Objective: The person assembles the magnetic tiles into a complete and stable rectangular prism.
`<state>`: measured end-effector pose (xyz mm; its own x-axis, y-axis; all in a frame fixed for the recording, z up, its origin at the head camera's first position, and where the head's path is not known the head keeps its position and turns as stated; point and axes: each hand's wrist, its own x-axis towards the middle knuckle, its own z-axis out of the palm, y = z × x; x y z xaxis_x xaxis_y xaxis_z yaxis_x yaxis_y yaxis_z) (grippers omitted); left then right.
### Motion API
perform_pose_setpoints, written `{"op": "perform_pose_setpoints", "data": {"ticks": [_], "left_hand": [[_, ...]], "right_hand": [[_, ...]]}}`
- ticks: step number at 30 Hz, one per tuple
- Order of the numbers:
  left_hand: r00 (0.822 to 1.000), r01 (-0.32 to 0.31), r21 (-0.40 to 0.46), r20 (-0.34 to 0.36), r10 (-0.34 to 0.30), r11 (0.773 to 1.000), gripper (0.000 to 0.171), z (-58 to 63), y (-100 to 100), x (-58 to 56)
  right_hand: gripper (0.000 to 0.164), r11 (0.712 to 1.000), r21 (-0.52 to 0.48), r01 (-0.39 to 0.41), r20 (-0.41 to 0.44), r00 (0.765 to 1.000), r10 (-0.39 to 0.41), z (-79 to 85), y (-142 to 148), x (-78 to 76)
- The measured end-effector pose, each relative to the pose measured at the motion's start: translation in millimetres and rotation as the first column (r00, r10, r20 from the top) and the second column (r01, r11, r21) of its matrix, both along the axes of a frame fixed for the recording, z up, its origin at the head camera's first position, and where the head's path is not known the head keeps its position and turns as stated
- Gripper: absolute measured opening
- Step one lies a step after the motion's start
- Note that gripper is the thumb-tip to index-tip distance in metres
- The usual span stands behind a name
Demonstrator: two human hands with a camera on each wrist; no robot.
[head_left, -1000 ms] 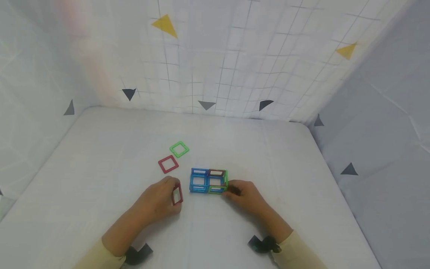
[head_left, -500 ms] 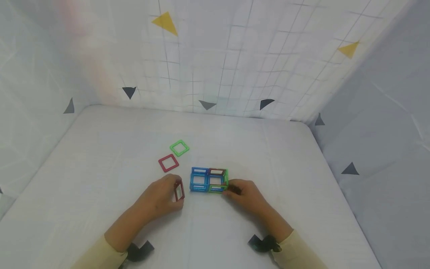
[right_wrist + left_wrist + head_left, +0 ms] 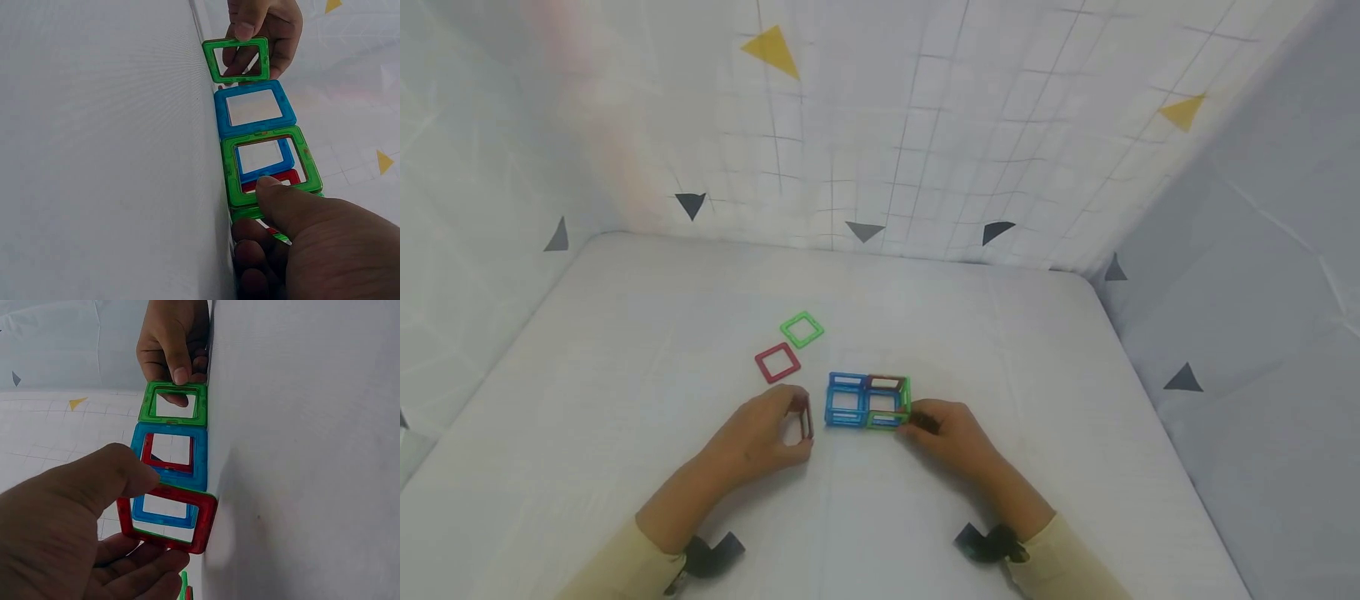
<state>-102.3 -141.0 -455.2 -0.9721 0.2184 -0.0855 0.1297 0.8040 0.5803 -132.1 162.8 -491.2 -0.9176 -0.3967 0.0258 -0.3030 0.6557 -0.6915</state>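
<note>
My left hand point(image 3: 758, 433) pinches an upright red square magnetic tile point(image 3: 205, 525) between thumb and fingers, just left of the built frame and apart from it in the head view. Facing the frame, a green square tile point(image 3: 267, 59) lies against the red one in the same grip. The frame of joined magnetic tiles point(image 3: 846, 412) stands on the table, with blue walls on the left half and green and red walls on the right. At its right end my right hand point(image 3: 951, 435) holds the green end tile point(image 3: 231, 169), thumb on the near green wall.
A loose red square tile point(image 3: 777, 362) and a loose green square tile point(image 3: 802, 330) lie flat behind my left hand. The white table point(image 3: 1022, 350) meets a patterned sheet wall point(image 3: 917, 125) at the back.
My left hand has moved slightly right, toward the frame, and turned the red tile more edge-on to the head view. My right hand and the frame stay put.
</note>
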Motion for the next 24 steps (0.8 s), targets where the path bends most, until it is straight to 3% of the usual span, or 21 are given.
{"op": "perform_pose_setpoints", "data": {"ticks": [9,24], "left_hand": [[1.0,0.014,0.03,-0.009,-0.014,0.999,0.061,-3.6,-0.7,-0.5],[1.0,0.012,0.155,0.027,-0.017,0.988,0.065,-12.7,-5.6,-8.8]], "right_hand": [[0.018,1.0,0.002,0.005,0.011,1.0,-0.005,-1.3,0.5,0.0],[0.015,1.0,0.005,0.016,0.008,1.0,-0.016,-4.3,0.8,0.0]]}}
